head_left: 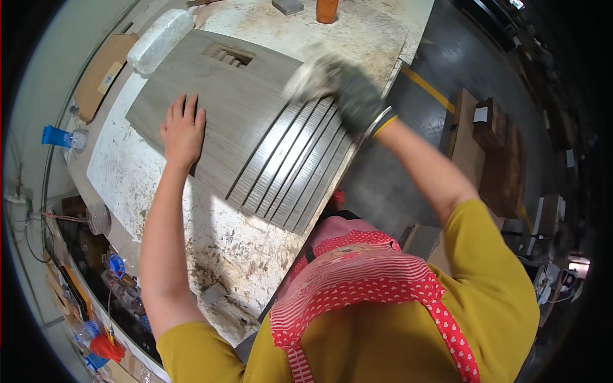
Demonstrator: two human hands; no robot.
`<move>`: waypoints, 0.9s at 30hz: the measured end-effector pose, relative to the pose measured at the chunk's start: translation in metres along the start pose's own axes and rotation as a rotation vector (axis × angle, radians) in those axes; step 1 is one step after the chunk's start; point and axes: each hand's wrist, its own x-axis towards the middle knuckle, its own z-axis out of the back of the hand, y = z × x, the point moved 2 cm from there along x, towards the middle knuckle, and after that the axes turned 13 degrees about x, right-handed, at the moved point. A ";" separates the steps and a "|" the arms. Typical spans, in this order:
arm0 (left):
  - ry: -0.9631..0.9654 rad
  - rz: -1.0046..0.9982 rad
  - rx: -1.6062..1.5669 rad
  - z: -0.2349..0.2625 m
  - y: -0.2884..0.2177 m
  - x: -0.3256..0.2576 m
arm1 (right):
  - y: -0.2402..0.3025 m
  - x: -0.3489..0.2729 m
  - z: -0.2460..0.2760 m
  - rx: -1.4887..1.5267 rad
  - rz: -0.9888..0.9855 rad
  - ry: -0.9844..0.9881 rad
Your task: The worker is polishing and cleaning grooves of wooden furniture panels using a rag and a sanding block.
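Observation:
A grey-brown wooden panel (223, 115) lies flat on the worn white worktable. Long parallel grooves (281, 166) run along its near right side, and a slotted rectangular cut-out (230, 55) sits near its far edge. My left hand (183, 131) is bare and rests open on the panel's left part, fingers stretched out. On my right hand (357, 96) is a dark green-grey glove. It is closed over a whitish rag (313, 78) at the far end of the grooves. Motion blurs the rag and the gloved fingertips.
Bubble wrap (161, 41) lies against the panel's far left corner. Beyond the panel are an orange cup (326, 11) and a small grey block (287, 6). A blue-capped bottle (64, 137) stands at the left. Brown wooden pieces (495, 140) stand on the floor at right.

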 end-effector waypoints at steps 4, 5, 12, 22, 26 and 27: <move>0.000 0.004 -0.013 -0.006 -0.002 -0.005 | -0.019 0.041 0.054 0.182 -0.342 0.122; -0.038 -0.002 -0.022 -0.004 -0.001 0.000 | -0.017 0.040 0.049 0.118 -0.129 0.001; -0.015 0.014 0.010 -0.010 0.001 -0.002 | 0.155 0.047 -0.016 -0.093 -0.012 0.445; -0.050 0.036 -0.003 -0.015 0.000 -0.002 | 0.165 0.043 0.004 0.133 0.059 0.350; -0.049 0.011 0.016 -0.015 -0.002 0.001 | 0.192 0.011 -0.016 0.509 0.331 -0.031; -0.045 0.011 0.015 -0.016 0.000 0.000 | 0.172 0.022 -0.011 0.498 0.251 0.097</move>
